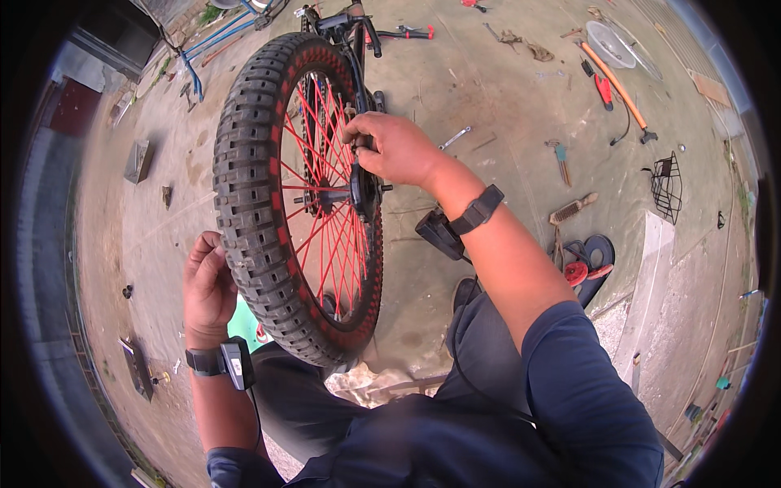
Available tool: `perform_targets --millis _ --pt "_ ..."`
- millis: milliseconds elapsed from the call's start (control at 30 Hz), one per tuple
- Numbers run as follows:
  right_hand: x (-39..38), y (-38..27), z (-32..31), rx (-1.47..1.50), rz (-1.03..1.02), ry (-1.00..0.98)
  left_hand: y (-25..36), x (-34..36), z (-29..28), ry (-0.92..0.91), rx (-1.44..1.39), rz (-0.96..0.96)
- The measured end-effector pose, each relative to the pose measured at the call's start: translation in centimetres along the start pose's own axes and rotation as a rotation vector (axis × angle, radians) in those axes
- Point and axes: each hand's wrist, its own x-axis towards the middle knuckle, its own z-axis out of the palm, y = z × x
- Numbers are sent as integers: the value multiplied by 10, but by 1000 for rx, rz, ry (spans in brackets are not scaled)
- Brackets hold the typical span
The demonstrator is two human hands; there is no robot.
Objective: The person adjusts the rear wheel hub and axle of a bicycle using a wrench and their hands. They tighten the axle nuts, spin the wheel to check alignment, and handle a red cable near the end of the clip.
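Observation:
A bicycle wheel with a knobby black tyre [244,154] and red spokes [307,232] stands upright between my knees, fixed to a black frame [358,41]. My right hand [394,148] is closed, its fingertips at the frame part just above the hub [333,197] and the round black brake plate [364,191]. What those fingers grip is hidden behind them. My left hand [208,281] is at the tyre's left side, thumb and fingers pressed together. I cannot make out anything between them.
On the concrete to the right lie a wrench [455,137], pliers [560,159], a wire brush [573,208], an orange-handled tool [610,81] and a black wire basket [666,189]. A sandalled foot [599,256] is nearby. Left are metal trays [139,161] and a blue frame [220,41].

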Motion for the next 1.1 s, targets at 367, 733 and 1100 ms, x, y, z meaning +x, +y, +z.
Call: perform_targets --millis 367,733,1100 --pt "0 -1 -2 94 79 -4 -10 124 53 -300 75 182" --pt "1 2 -3 109 66 -9 -3 154 94 -169 486 -21" --pt "2 1 -7 61 26 -22 -13 170 97 -211 448 9"
